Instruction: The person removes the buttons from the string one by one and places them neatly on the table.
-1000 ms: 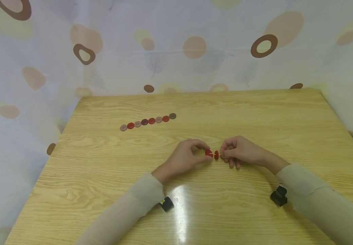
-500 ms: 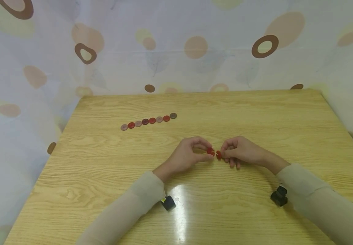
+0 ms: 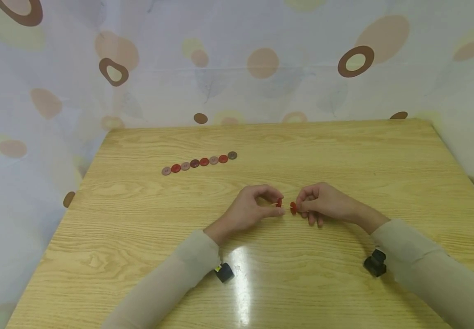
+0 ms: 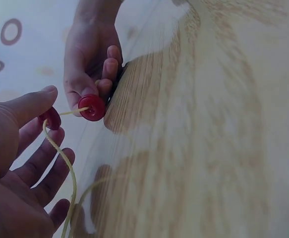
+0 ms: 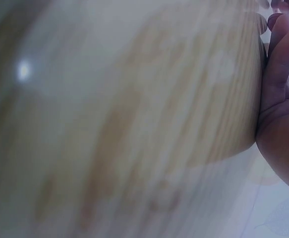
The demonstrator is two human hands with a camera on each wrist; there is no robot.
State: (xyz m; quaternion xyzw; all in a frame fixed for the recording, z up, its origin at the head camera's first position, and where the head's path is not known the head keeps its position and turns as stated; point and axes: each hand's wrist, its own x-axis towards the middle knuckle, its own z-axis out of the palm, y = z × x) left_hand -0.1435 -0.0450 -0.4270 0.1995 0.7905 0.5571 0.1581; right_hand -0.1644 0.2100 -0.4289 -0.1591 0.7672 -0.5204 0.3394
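My left hand (image 3: 250, 211) pinches a red button (image 4: 50, 119) between thumb and fingers, and a thin yellow cord (image 4: 71, 171) runs through it and hangs below in a loop. Facing it, my right hand (image 3: 323, 203) grips the cord with thumb and index finger, right behind a second red button (image 4: 91, 108). The cord spans the short gap between both buttons, as the left wrist view shows. In the right wrist view only part of the right hand (image 5: 283, 74) appears at the right edge, with its fingertips near the top.
On the wooden table (image 3: 138, 256), a slanting row of several buttons (image 3: 194, 163) in red, pinkish, dark red and grey-brown lies at the back left. A patterned cloth (image 3: 229, 41) hangs behind the table. Each wrist carries a black camera (image 3: 375, 262).
The left hand's button has turned edge-on and shifted slightly left after a brief move right. The other red button sits closer to the right fingertips than a second ago; the right hand stays put.
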